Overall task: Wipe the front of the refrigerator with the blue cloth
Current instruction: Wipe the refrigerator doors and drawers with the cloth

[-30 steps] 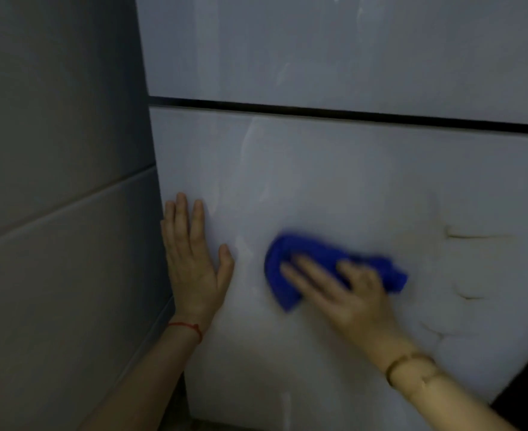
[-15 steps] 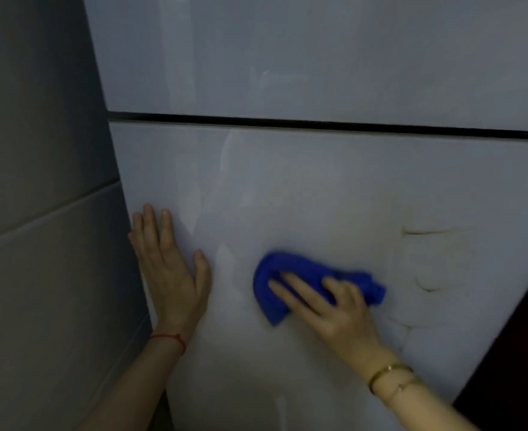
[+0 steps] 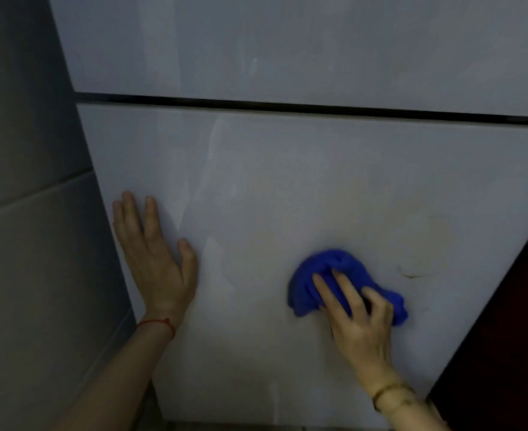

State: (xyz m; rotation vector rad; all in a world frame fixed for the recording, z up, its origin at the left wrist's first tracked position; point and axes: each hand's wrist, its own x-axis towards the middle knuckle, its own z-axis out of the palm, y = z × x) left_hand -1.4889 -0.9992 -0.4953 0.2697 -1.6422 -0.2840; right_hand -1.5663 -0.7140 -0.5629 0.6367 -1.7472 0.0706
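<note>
Refrigerator point(image 3: 287, 188) fronts fill nearly the whole view: an upper door and a lower door, split by a dark gap point(image 3: 287, 107) running from 9 to 3 o'clock. The blue cloth point(image 3: 315, 275) sits bunched on the lower door, toward 4 o'clock of the view. The right hand point(image 3: 357, 318) presses it flat against the door, fingers point(image 3: 329, 290) spread over the wad rather than curled around it, so the cloth is pinned, not gripped. From that hand, the cloth bulges out toward 11 o'clock and also pokes out at 3 o'clock past the knuckles. The left hand point(image 3: 155, 259) lies open, palm flat on the same door near its left edge, at about 9 o'clock from the cloth and well apart from it; it holds nothing.

Faint brownish marks point(image 3: 412, 272) show just beside the cloth at 2 o'clock. To wipe well here, I would keep even pressure through the whole palm, spread the cloth wider so more of it meets the door, and work in overlapping passes toward those marks. Pale streaks point(image 3: 216, 144) toward 11 o'clock suggest that patch wants another pass. The braced left hand should steady the door.
</note>
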